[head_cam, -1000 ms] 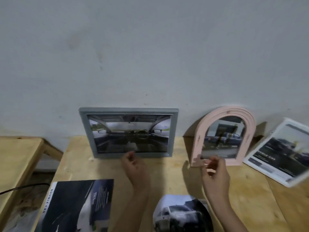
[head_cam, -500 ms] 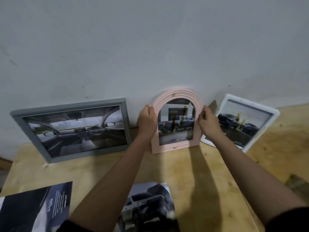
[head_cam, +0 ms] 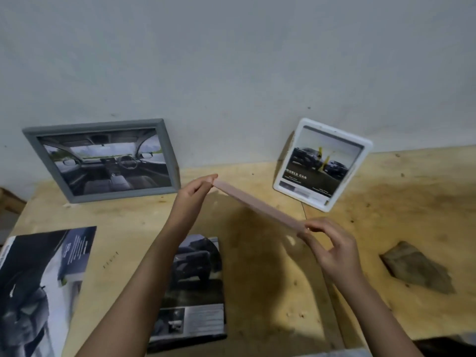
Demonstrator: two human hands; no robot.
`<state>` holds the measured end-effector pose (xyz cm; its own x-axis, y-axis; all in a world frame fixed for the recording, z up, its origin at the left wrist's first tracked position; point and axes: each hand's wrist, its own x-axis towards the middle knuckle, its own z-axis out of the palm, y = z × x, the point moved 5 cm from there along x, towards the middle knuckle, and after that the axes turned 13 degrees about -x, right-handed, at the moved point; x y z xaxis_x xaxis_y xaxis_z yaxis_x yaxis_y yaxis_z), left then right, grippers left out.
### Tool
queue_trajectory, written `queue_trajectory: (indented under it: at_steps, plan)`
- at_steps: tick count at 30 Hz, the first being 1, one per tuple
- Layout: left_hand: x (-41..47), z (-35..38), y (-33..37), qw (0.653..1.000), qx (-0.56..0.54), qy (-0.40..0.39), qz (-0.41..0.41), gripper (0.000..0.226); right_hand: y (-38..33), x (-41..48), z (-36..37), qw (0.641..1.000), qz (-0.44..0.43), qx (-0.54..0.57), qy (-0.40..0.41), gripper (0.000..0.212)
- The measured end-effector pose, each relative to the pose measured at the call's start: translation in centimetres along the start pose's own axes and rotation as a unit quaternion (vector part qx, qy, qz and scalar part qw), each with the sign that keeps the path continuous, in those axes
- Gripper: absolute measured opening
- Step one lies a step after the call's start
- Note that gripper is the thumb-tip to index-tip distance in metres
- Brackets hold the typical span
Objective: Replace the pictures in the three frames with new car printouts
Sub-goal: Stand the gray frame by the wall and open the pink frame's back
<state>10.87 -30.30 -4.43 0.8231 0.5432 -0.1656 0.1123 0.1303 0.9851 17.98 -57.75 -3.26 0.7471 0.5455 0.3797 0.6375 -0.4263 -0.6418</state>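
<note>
The pink arched frame is lifted off the table and seen edge-on, so its picture is hidden. My left hand pinches its far end and my right hand pinches its near end. A grey frame with a car-interior picture leans on the wall at the left. A white frame with a picture of dark cars leans on the wall at the right. Two car printouts lie flat on the table: a large one at the left and one under my left forearm.
The wooden table runs along a pale wall. A brown scrap of wood or paper lies at the right. A second wooden surface shows at the far left edge.
Both hands took the pink frame from against the wall, lifted it and tipped it flat toward me, so it now shows edge-on above the table. The view shifted right.
</note>
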Motion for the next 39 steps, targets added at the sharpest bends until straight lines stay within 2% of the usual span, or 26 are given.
queue_trajectory:
  at_steps: [4,7,11,14,18,20,24,27,29,31,33,36,39]
  plan:
    - [-2.7,3.8,-2.7,0.997,0.021,-0.068,-0.041,0.032,1.7,-5.3,-2.3,0.996,-0.075,-0.057,-0.009,0.008]
    - [-3.6,6.1,-4.8,0.991,0.054,-0.1,-0.063,0.034,3.6,-8.7,-1.9,0.986,-0.098,-0.122,-0.052,0.001]
    - [-3.8,7.9,-7.7,0.984,0.076,-0.129,-0.095,0.031,5.0,-12.4,0.9,0.972,-0.143,-0.16,-0.098,0.02]
    - [-3.4,8.5,-9.8,0.978,0.107,-0.141,-0.112,0.032,5.1,-13.6,3.1,0.965,-0.173,-0.172,-0.099,0.021]
    - [-3.3,8.1,-12.4,0.974,0.137,-0.117,-0.135,0.035,5.6,-14.0,4.7,0.968,-0.171,-0.149,-0.104,0.016]
    - [-4.1,8.2,-13.5,0.97,0.172,-0.103,-0.14,0.038,6.2,-14.4,5.6,0.967,-0.156,-0.146,-0.139,0.011]
    - [-7.5,8.7,-14.1,0.967,0.234,-0.07,-0.065,0.043,6.8,-14.6,6.0,0.96,-0.124,-0.139,-0.21,0.025]
    - [-11.4,7.6,-15.1,0.979,0.2,0.021,-0.027,0.047,7.0,-12.1,4.9,0.976,-0.044,-0.085,-0.197,0.028]
    - [-14.3,7.4,-16.7,0.978,0.202,0.031,-0.026,0.056,6.7,-9.6,5.3,0.973,-0.029,-0.098,-0.208,0.029]
    - [-16.8,8.2,-18.0,0.97,0.241,0.002,-0.024,0.074,6.0,-7.0,6.8,0.954,-0.037,-0.136,-0.264,0.032]
    - [-18.1,8.8,-18.5,0.962,0.272,-0.005,-0.012,0.092,4.9,-5.2,8.7,0.923,-0.081,-0.184,-0.329,0.036]
    - [-18.7,9.0,-18.4,0.951,0.306,0.029,-0.033,0.113,3.1,-4.3,11.4,0.851,-0.182,-0.263,-0.416,0.046]
    - [-18.8,9.2,-18.4,0.934,0.353,0.043,-0.044,0.12,2.1,-4.9,12.7,0.779,-0.3,-0.318,-0.449,0.048]
